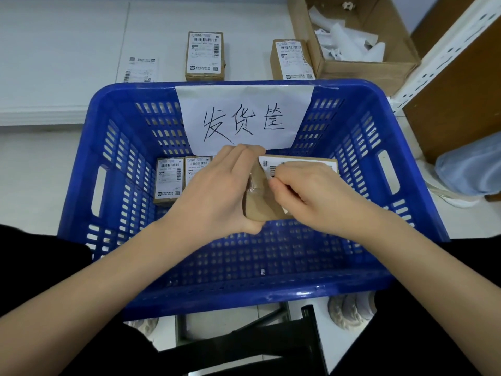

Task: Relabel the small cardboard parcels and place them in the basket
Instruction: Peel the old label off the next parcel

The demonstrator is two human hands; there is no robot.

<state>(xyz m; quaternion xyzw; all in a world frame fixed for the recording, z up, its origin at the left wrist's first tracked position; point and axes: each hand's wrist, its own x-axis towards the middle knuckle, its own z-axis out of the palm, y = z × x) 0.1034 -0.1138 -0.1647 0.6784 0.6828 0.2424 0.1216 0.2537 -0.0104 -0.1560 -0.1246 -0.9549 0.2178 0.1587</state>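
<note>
Over the blue basket (406,169) my left hand (217,191) grips the left end of a small cardboard parcel (259,206). My right hand (311,194) pinches the edge of the white label (273,165) on top of that parcel and covers most of it. Two labelled parcels, one (168,180) beside the other (196,168), lie side by side on the basket floor at the back left. On the white table behind the basket stand two more labelled parcels, one (205,55) in the middle and one (292,59) to its right.
A handwritten paper sign (244,118) hangs on the basket's far wall. A loose label sheet (141,69) lies on the table at the left. An open cardboard box (360,69) with paper scraps stands at the back right, beside a white shelf post (439,47).
</note>
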